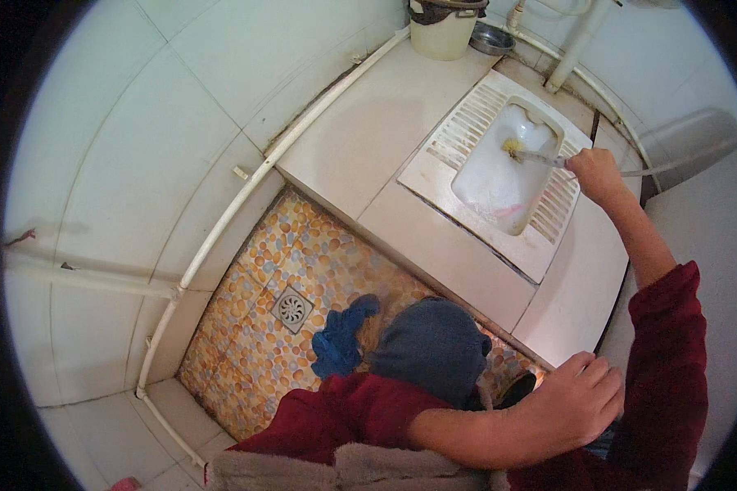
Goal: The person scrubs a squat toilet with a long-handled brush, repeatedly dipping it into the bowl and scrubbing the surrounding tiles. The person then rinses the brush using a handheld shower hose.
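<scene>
My right hand (592, 175) grips the pale handle of a toilet brush (537, 158). The brush's yellowish bristle head is inside the basin of a white ceramic squat toilet (445, 151) with ribbed footrests. Wetness and a pinkish streak show toward the basin's near end. Lower down, my left hand (574, 402) is bent at the wrist with its fingers curled, near my right sleeve. Its palm and fingertips are hidden, so anything inside it cannot be seen. Dark red sleeves cover both upper arms.
A tiled step (442, 245) surrounds the toilet. Behind stand a lined bucket (439, 37) and a metal basin (491, 38). White pipes (221, 227) follow the walls. Below, the pebble-patterned floor (245, 313) has a drain (293, 309) and a blue cloth-like item (338, 340) beside my dark-clad knee.
</scene>
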Demonstrator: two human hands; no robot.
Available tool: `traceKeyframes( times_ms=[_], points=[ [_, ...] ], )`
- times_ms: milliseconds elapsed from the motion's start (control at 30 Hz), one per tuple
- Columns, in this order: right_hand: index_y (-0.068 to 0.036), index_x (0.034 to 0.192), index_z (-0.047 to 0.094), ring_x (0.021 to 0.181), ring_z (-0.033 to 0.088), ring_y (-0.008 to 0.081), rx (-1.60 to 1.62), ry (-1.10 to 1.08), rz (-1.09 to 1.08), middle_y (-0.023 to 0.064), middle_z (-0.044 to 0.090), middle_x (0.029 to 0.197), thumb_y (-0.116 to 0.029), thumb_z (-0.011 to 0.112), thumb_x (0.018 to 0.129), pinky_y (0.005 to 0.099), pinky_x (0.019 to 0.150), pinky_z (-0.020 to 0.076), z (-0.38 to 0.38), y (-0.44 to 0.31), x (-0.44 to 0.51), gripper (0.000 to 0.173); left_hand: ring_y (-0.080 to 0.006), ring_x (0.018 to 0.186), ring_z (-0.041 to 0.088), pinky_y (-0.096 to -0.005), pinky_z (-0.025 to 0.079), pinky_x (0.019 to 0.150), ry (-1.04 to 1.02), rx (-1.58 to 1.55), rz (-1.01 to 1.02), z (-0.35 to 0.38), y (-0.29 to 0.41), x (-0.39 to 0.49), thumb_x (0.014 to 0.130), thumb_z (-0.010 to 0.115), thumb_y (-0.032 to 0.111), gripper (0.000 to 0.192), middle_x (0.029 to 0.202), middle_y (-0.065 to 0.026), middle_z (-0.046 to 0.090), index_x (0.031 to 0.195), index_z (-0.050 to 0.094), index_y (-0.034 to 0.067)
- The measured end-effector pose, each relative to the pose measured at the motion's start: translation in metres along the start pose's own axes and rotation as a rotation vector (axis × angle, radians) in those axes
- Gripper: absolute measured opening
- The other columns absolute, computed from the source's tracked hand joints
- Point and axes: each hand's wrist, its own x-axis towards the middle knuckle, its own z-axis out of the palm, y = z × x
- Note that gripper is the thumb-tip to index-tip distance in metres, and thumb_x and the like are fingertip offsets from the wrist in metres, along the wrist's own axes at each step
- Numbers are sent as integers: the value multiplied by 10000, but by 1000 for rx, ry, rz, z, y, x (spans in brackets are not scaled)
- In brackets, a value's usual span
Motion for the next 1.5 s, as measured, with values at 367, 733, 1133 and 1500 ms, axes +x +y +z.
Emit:
traceKeyframes(
  times_ms=[367,733,1133,1500],
  points=[
    [-161,947,763,730,681,320,320,11,283,152,688,815,-124,677,818,411,613,535,54,-11,-31,160,-291,992,588,-407,481,897,-7,67,36,6,4,-4,796,552,199,310,1060,-180,636,988,641,-28],
    [-86,1160,697,420,394,54,1650,-9,1204,-3,559,666,-294,684,891,216,358,252,93,-17,-147,341,-260,915,565,-379,466,843,36,77,39,6,2,-5,811,560,192,278,971,-145,619,972,644,-19],
    [-256,1352,575,680,666,334,617,99,636,148,662,797,-60,632,835,433,652,539,97,-91,-142,556,-231,854,545,-354,450,793,-3,90,37,17,2,-6,822,566,182,234,893,-110,596,937,644,-7],
    [-263,1415,504,487,536,214,263,249,625,69,564,710,-92,573,919,384,460,475,154,-103,-132,530,-207,792,526,-337,438,742,11,129,50,21,-5,-5,798,587,172,208,836,-80,568,906,641,2]
  ],
)
